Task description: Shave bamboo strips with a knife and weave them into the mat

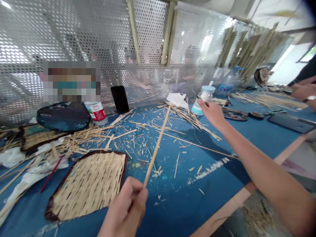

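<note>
My left hand (128, 205) is closed on the lower end of a long, narrow bamboo strip (158, 146), which points away from me across the table. A woven bamboo mat (92, 184) with a dark brown rim lies left of this hand. Stretched out at the right, my right hand (211, 112) has its fingers closed together. Something thin and dark shows at its fingertips, too small to name. Just beside and behind these fingers stands a cup-shaped container (197, 108) with a pale blue lid; I cannot tell whether the hand touches it.
Bamboo strips (195, 121) and shavings litter the blue table (170, 204). Along the back stand a phone (120, 99), a red-labelled bottle (98, 113) and a large clear bottle (225, 82), before a perforated screen (150, 39). Another person's hand (304, 89) shows at far right.
</note>
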`<state>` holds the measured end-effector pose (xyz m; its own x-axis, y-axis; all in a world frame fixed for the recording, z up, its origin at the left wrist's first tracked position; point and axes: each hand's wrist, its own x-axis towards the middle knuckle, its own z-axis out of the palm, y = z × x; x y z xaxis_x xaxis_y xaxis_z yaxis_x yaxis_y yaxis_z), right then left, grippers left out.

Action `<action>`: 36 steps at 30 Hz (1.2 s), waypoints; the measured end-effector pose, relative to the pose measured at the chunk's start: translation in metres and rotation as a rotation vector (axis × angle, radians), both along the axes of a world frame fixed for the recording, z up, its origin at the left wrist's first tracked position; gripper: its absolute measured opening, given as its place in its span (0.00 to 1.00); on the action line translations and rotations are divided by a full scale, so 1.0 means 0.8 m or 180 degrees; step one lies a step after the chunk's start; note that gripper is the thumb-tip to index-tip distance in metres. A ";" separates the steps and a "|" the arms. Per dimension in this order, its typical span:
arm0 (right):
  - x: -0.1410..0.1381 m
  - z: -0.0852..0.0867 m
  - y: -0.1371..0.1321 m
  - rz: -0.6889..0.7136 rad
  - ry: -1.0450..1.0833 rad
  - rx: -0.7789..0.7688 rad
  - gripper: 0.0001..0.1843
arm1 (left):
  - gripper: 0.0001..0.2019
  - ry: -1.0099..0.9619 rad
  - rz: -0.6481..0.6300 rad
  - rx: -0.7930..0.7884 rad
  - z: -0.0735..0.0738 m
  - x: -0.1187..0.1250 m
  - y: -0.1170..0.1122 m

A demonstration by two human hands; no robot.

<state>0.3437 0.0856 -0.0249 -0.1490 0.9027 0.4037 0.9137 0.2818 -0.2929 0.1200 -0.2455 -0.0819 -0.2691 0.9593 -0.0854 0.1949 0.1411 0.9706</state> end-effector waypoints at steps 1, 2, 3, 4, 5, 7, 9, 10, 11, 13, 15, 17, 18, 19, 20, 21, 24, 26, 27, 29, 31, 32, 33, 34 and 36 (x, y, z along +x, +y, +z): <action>0.005 -0.005 0.011 0.0034 -0.0005 -0.0032 0.42 | 0.17 -0.0120 0.0053 -0.0019 0.001 -0.002 0.006; 0.006 -0.013 0.017 0.0107 -0.0017 -0.0070 0.40 | 0.16 -0.0186 0.0074 -0.0015 0.002 -0.005 0.012; 0.001 -0.024 0.019 0.0273 -0.0054 -0.0127 0.38 | 0.16 -0.0198 0.0091 0.0006 0.002 -0.008 0.019; -0.007 -0.035 0.016 0.0448 -0.0100 -0.0171 0.34 | 0.15 -0.0184 0.0102 0.0015 0.003 -0.011 0.025; -0.017 -0.046 0.010 0.0622 -0.0139 -0.0206 0.30 | 0.14 -0.0159 0.0127 0.0000 0.004 -0.014 0.030; -0.040 -0.063 -0.008 0.0964 -0.0165 -0.0241 0.24 | 0.14 -0.0159 0.0192 -0.0053 0.008 -0.016 0.035; -0.059 -0.067 -0.028 0.1280 -0.0089 -0.0215 0.20 | 0.14 -0.0268 0.0231 -0.0109 0.012 -0.016 0.037; -0.066 -0.064 -0.039 0.1436 -0.0025 -0.0203 0.20 | 0.14 -0.0344 0.0220 -0.0118 0.013 -0.015 0.037; -0.074 -0.059 -0.051 0.1589 0.0021 -0.0192 0.20 | 0.14 -0.0403 0.0189 -0.0104 0.014 -0.014 0.037; -0.089 -0.044 -0.077 0.2051 0.0260 -0.0409 0.21 | 0.13 -0.0448 0.0087 -0.0071 0.013 -0.013 0.036; -0.106 -0.028 -0.107 0.2721 0.0854 -0.1025 0.22 | 0.13 -0.0447 -0.0042 -0.0072 0.010 -0.012 0.035; -0.123 -0.015 -0.137 0.3275 0.1639 -0.1809 0.20 | 0.12 -0.0470 -0.0154 -0.0105 0.007 -0.011 0.032; -0.131 -0.009 -0.151 0.3408 0.1966 -0.2118 0.19 | 0.12 -0.0456 -0.0211 -0.0104 0.007 -0.010 0.029; -0.137 -0.003 -0.163 0.3452 0.2166 -0.2313 0.18 | 0.11 -0.0392 -0.0287 -0.0085 0.010 -0.009 0.027; -0.141 0.003 -0.172 0.3461 0.2275 -0.2428 0.17 | 0.11 -0.0254 -0.0419 -0.0065 0.015 -0.008 0.023; -0.144 0.010 -0.178 0.3470 0.2309 -0.2471 0.16 | 0.10 -0.0017 -0.0597 -0.0049 0.023 -0.008 0.019; -0.139 0.035 -0.180 0.3520 0.2149 -0.2261 0.17 | 0.10 0.1242 -0.1247 -0.0071 0.055 -0.013 0.006; -0.130 0.054 -0.172 0.3506 0.1779 -0.1760 0.20 | 0.11 0.2295 -0.1477 0.0000 0.074 -0.027 -0.001; -0.126 0.062 -0.167 0.3442 0.1497 -0.1383 0.21 | 0.12 0.2797 -0.1523 0.0090 0.080 -0.038 -0.003; -0.121 0.067 -0.157 0.3255 0.0801 -0.0552 0.21 | 0.13 0.3155 -0.1434 0.0101 0.081 -0.067 -0.002; -0.121 0.055 -0.150 0.3168 0.0170 -0.0008 0.20 | 0.16 0.3832 -0.1579 0.0175 0.071 -0.099 0.005; -0.122 0.043 -0.148 0.3210 -0.0111 0.0096 0.21 | 0.17 0.3909 -0.1577 0.0183 0.064 -0.114 0.011; -0.124 0.029 -0.147 0.3271 -0.0385 0.0124 0.21 | 0.18 0.3933 -0.1613 0.0169 0.056 -0.127 0.017; -0.126 0.013 -0.148 0.3324 -0.0657 0.0119 0.22 | 0.19 0.3946 -0.1698 0.0164 0.049 -0.137 0.024; -0.130 -0.017 -0.152 0.3360 -0.1131 0.0123 0.24 | 0.19 0.3925 -0.1834 0.0192 0.038 -0.152 0.035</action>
